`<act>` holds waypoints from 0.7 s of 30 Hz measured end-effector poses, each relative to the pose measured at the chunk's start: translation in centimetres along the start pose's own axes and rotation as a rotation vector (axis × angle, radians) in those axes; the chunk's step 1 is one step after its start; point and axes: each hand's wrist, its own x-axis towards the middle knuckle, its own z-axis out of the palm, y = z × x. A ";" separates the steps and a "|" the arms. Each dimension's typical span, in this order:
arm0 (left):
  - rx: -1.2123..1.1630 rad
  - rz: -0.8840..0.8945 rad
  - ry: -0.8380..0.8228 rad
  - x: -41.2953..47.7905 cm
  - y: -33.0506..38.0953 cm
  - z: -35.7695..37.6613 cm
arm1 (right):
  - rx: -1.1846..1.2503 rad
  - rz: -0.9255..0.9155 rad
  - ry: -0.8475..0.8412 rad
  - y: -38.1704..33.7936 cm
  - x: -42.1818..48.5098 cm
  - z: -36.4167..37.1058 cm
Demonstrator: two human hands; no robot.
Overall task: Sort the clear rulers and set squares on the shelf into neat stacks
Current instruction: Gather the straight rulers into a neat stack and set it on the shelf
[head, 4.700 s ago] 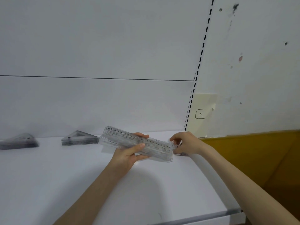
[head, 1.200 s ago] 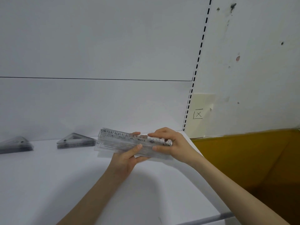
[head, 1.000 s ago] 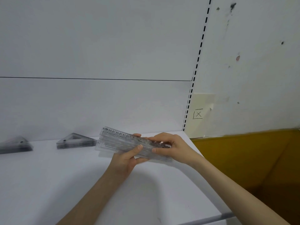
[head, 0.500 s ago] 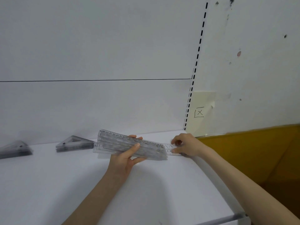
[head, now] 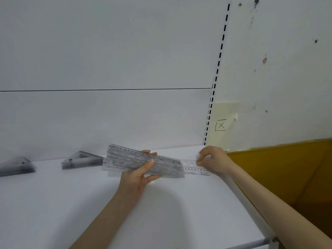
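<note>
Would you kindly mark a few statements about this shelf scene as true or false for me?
1. The left hand grips a bundle of clear rulers, held above the shelf. True.
2. The right hand rests on a set square. False: its fingers are at the right end of a single ruler lying on the shelf.
3. A stack of set squares sits on the shelf to the left of the bundle. True.
4. The paper note on the wall bears a drawn circle. False: it shows an X in a box.
</note>
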 end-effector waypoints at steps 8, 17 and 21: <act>0.028 -0.036 -0.016 0.1 -0.2 -0.1 | 0.115 0.427 -0.038 3.3 -0.6 -2.9; 0.021 -0.071 -0.047 -0.1 -0.4 0.1 | 0.245 0.305 0.021 4.0 -2.3 -3.4; 0.008 -0.078 -0.057 -0.2 -0.5 0.3 | 0.370 0.188 0.119 0.9 -2.9 -3.9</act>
